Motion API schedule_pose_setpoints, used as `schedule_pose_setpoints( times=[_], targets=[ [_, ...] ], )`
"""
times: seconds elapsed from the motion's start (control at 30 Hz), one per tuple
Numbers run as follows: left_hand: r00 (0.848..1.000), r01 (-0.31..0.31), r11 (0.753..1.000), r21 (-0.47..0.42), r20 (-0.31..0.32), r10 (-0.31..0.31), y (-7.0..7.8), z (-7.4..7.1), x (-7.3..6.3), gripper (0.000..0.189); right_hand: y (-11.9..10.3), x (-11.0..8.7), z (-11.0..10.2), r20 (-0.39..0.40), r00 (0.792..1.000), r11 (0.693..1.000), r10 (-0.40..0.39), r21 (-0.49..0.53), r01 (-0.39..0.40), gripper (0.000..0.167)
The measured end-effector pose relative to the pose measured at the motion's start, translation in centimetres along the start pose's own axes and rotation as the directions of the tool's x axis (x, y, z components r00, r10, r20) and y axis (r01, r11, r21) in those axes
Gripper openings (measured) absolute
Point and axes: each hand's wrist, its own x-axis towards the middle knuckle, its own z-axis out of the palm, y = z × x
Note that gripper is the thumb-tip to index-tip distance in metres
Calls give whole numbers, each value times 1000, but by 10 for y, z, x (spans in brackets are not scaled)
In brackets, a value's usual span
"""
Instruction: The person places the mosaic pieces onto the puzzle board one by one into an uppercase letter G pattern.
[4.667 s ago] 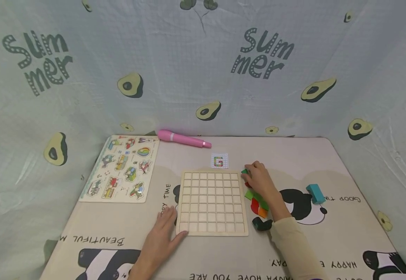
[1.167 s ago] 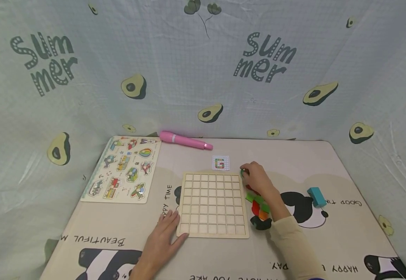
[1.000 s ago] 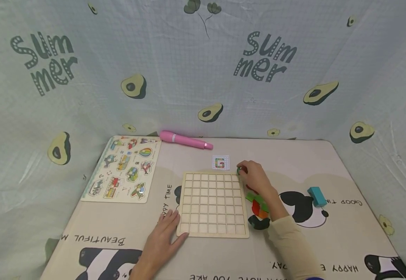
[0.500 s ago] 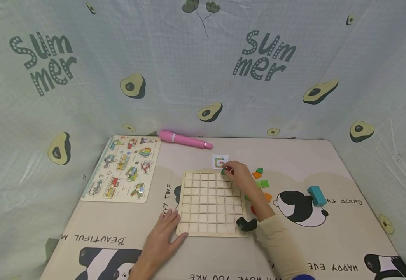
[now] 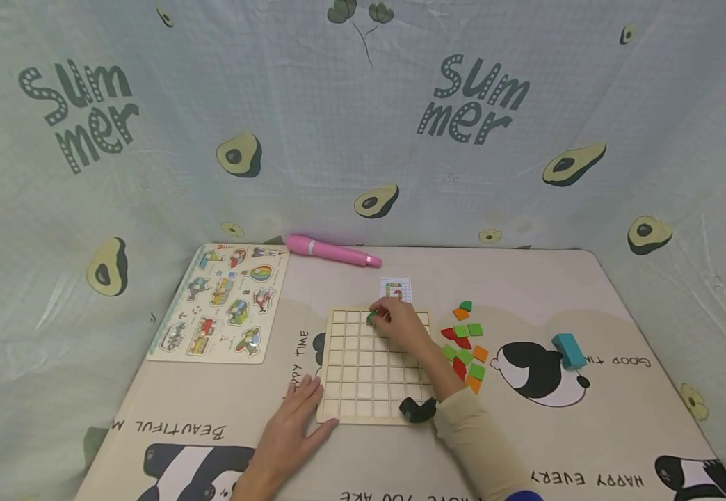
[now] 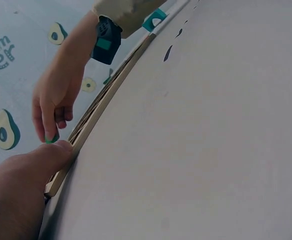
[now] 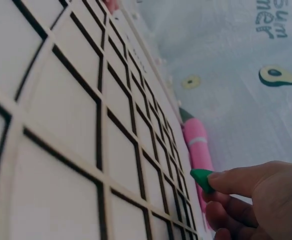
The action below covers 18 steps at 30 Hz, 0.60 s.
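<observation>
A wooden grid board point(image 5: 364, 376) lies on the table in front of me. My right hand point(image 5: 405, 327) is over its far rows and pinches a small green block point(image 7: 202, 180) between thumb and fingers. In the right wrist view the block is clear of the grid. My left hand point(image 5: 293, 426) rests at the board's near left corner, its fingers extended and the thumb on the edge. Right of the board lie loose blocks: several light green squares point(image 5: 475, 329), orange squares point(image 5: 480, 353) and red curved pieces point(image 5: 460, 368), with one dark green piece point(image 5: 466, 305) farthest back.
A small card point(image 5: 388, 284) with a coloured pattern lies behind the board, partly covered by my right hand. A pink pen-shaped stick point(image 5: 332, 251) is at the back edge. A picture puzzle board point(image 5: 228, 299) lies on the left, a teal block point(image 5: 568, 351) on the right.
My right hand has moved left from the loose blocks to above the board's far rows, carrying the green block. The blocks beneath it are now uncovered. My left hand stays in place.
</observation>
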Motion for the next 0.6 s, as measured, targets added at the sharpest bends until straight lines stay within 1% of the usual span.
schedule_pose_setpoints(
  times=[0.2, 0.4, 0.6],
  targets=[
    [1000, -29, 1000, -2, -5, 29, -1, 0, 0, 67, -5, 1, 15, 38, 999, 1000, -20, 25, 19, 18],
    [1000, -24, 1000, 12, 9, 24, 0, -1, 0, 68, -7, 1, 23, 41, 998, 999, -51, 15, 50, 18],
    [1000, -22, 999, 30, 18, 21, 1, -2, 1, 69, -9, 3, 27, 59, 997, 999, -47, -15, 48, 17]
  ],
)
